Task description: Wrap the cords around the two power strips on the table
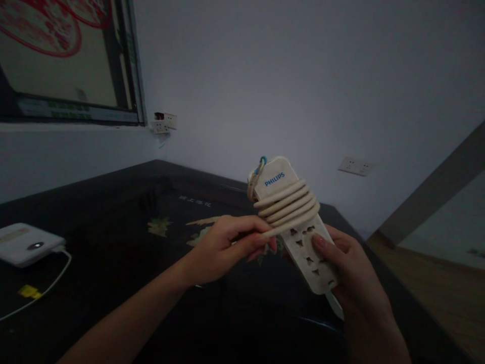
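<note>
A white power strip (308, 253) marked PHILIPS is tilted in the air above the dark table. Its off-white cord (290, 202) wraps several times around the upper half, below the printed name. My right hand (348, 268) grips the lower end, thumb on the socket face and fingers behind it. With thumb and fingers closed, my left hand (231, 245) pinches the cord at the lowest turn, left of the strip. Blue and green-yellow wire shows at the strip's top left corner. A pale length of cord hangs below the strip's bottom end by my right wrist.
The glossy black table (125, 202) carries a leaf pattern. On its left lies a white device (30, 242) with a thin white cable (56, 278) and a yellow tag. Wall sockets (356, 166) sit behind, and a window (68, 60) is at upper left.
</note>
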Demonstrator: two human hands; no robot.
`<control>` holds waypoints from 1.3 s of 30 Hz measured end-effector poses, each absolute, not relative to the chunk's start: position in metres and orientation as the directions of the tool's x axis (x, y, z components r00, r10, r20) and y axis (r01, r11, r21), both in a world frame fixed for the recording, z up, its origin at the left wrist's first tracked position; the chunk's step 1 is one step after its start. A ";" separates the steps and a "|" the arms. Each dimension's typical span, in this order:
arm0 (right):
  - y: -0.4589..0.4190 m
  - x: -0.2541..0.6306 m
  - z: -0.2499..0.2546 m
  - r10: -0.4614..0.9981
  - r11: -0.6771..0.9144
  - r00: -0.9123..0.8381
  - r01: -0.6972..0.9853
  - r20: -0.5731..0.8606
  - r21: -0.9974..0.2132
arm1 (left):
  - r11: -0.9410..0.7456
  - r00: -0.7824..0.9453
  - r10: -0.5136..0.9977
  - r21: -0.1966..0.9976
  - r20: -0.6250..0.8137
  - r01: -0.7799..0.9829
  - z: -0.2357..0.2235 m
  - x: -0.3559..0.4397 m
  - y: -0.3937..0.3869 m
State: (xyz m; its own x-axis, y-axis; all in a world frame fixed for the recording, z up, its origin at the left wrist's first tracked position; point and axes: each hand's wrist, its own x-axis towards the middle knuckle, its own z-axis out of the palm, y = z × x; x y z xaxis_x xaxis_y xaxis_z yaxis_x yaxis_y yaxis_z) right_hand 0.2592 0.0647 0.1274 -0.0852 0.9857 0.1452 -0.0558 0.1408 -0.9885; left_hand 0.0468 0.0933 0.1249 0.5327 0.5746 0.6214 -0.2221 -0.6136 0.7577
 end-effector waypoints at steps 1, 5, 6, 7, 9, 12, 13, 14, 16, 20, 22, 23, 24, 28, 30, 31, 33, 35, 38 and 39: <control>0.062 0.259 0.128 0.984 0.132 -0.111 -0.064 0.139 -0.989 | -0.619 0.538 0.560 0.750 0.630 -0.233 0.125 0.045 0.094; 0.059 0.258 0.128 0.985 0.117 -0.117 -0.097 0.128 -0.988 | -0.667 0.539 0.556 0.727 0.632 -0.163 0.125 0.042 0.092; 0.060 0.258 0.127 0.987 0.116 -0.104 -0.104 0.126 -0.988 | -0.670 0.530 0.571 0.729 0.627 -0.141 0.124 0.043 0.091; 0.061 0.258 0.126 0.988 0.115 -0.092 -0.109 0.125 -0.987 | -0.666 0.518 0.587 0.735 0.623 -0.129 0.123 0.045 0.091; 0.063 0.258 0.125 0.989 0.113 -0.083 -0.121 0.124 -0.986 | -0.649 0.501 0.609 0.749 0.615 -0.130 0.120 0.050 0.091; 0.064 0.256 0.123 0.988 0.094 -0.106 -0.151 0.111 -0.984 | -0.633 0.483 0.610 0.753 0.629 -0.180 0.114 0.056 0.095; 0.064 0.255 0.124 0.988 0.087 -0.110 -0.166 0.107 -0.982 | -0.629 0.475 0.607 0.750 0.638 -0.203 0.113 0.058 0.097; 0.063 0.254 0.124 0.989 0.081 -0.111 -0.182 0.102 -0.980 | -0.626 0.465 0.605 0.747 0.646 -0.224 0.111 0.059 0.099; 0.062 0.252 0.126 0.989 0.067 -0.114 -0.210 0.093 -0.975 | -0.627 0.442 0.603 0.737 0.664 -0.252 0.110 0.059 0.102; 0.060 0.250 0.128 0.983 0.033 -0.166 -0.238 0.074 -0.971 | -0.658 0.396 0.591 0.704 0.703 -0.267 0.112 0.058 0.103; 0.061 0.249 0.128 0.983 0.026 -0.169 -0.245 0.069 -0.969 | -0.683 0.370 0.578 0.679 0.727 -0.269 0.113 0.057 0.102; 0.061 0.248 0.128 0.984 0.024 -0.167 -0.250 0.068 -0.968 | -0.693 0.357 0.576 0.671 0.735 -0.263 0.114 0.057 0.102; 0.062 0.247 0.127 0.984 0.017 -0.170 -0.256 0.062 -0.967 | -0.699 0.346 0.582 0.670 0.736 -0.250 0.114 0.058 0.102; 0.070 0.244 0.122 0.983 -0.011 -0.178 -0.297 0.044 -0.955 | -0.661 0.323 0.654 0.725 0.684 -0.196 0.113 0.058 0.106; 0.074 0.244 0.118 0.981 -0.028 -0.191 -0.315 0.035 -0.949 | -0.605 0.344 0.691 0.769 0.636 -0.206 0.112 0.057 0.108; 0.076 0.244 0.117 0.981 -0.033 -0.193 -0.322 0.031 -0.946 | -0.571 0.365 0.705 0.792 0.608 -0.217 0.111 0.056 0.110; 0.078 0.246 0.115 0.983 -0.030 -0.179 -0.309 0.028 -0.951 | -0.500 0.411 0.724 0.831 0.555 -0.243 0.110 0.056 0.113; 0.078 0.248 0.116 0.985 -0.012 -0.167 -0.266 0.034 -0.964 | -0.440 0.444 0.729 0.853 0.521 -0.280 0.108 0.055 0.117; 0.075 0.247 0.118 0.986 -0.016 -0.166 -0.252 0.027 -0.968 | -0.379 0.462 0.727 0.858 0.508 -0.348 0.104 0.056 0.120; 0.073 0.245 0.118 0.987 -0.026 -0.162 -0.277 0.020 -0.961 | -0.373 0.460 0.723 0.852 0.516 -0.368 0.103 0.056 0.121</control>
State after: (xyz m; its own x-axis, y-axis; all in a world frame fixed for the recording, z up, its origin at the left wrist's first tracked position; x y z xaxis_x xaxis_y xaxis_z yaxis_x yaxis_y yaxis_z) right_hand 0.2451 0.0726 0.1180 -0.1615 0.9867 0.0201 -0.2770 -0.0258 -0.9605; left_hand 0.0559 0.1208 0.1028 0.4595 0.7232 0.5155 -0.3683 -0.3730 0.8516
